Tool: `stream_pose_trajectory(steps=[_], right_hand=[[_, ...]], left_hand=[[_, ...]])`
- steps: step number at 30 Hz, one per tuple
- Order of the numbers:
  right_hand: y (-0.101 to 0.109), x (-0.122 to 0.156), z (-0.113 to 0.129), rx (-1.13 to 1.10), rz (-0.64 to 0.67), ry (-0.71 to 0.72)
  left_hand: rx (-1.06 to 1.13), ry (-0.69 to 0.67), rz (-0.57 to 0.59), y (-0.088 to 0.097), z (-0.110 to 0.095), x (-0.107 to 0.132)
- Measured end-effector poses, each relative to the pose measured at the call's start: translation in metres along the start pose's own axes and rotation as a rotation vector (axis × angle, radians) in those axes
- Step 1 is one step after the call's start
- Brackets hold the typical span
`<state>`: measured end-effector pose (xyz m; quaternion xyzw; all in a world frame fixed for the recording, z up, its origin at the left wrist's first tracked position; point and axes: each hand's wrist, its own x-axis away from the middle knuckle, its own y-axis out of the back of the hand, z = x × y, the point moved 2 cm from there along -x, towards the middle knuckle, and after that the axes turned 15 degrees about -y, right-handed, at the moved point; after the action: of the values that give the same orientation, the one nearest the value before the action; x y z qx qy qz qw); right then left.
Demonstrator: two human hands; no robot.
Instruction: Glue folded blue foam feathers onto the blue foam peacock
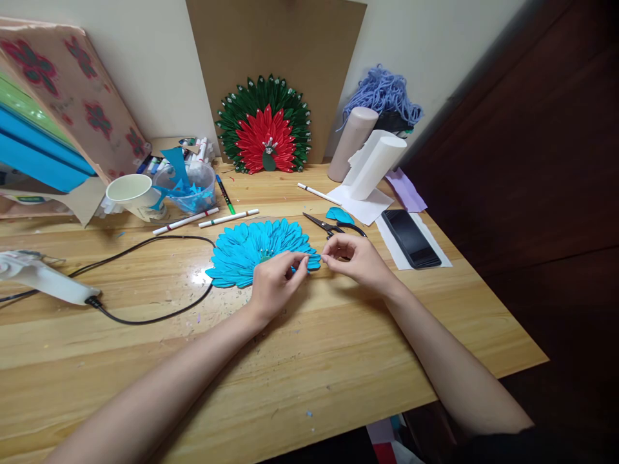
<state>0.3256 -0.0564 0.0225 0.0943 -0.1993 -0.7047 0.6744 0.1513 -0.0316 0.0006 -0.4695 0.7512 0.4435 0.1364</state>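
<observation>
A blue fan of layered paper petals (242,254) lies on the wooden table in front of me. My left hand (276,283) is closed in a pinch over its lower right part, covering some petals. Just past the fan's right edge, my right hand (356,261) pinches thumb to forefinger, with the fingertips close to those of my left hand. Whatever sits in either pinch is too small to make out. Black-handled scissors (325,223) lie behind my right hand, partly hidden by it, beside loose blue petals (339,214).
A glue gun (46,277) lies left, its black cord (140,321) running behind the fan. A paper cup (129,188), a plastic tub (203,196) of blue scraps and markers stand behind. A red-green peacock (265,132) leans on brown board. A phone (412,238) lies right.
</observation>
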Motion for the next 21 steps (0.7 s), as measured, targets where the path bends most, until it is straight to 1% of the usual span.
stream_pose_trajectory(steps=[7, 11, 15, 21], right_hand=[[0.010, 0.000, 0.005, 0.008, -0.046, 0.035], [0.004, 0.002, 0.006, 0.063, 0.000, 0.124], [-0.002, 0.005, 0.006, 0.174, -0.035, 0.216], [-0.002, 0.005, 0.005, 0.167, -0.075, 0.205]], left_hand=[[-0.013, 0.006, -0.031, 0.000, 0.001, 0.000], [-0.005, -0.002, -0.018, 0.000, 0.001, 0.000], [-0.005, 0.024, 0.016, -0.001, 0.001, 0.000], [0.041, 0.054, 0.075, -0.001, 0.000, -0.002]])
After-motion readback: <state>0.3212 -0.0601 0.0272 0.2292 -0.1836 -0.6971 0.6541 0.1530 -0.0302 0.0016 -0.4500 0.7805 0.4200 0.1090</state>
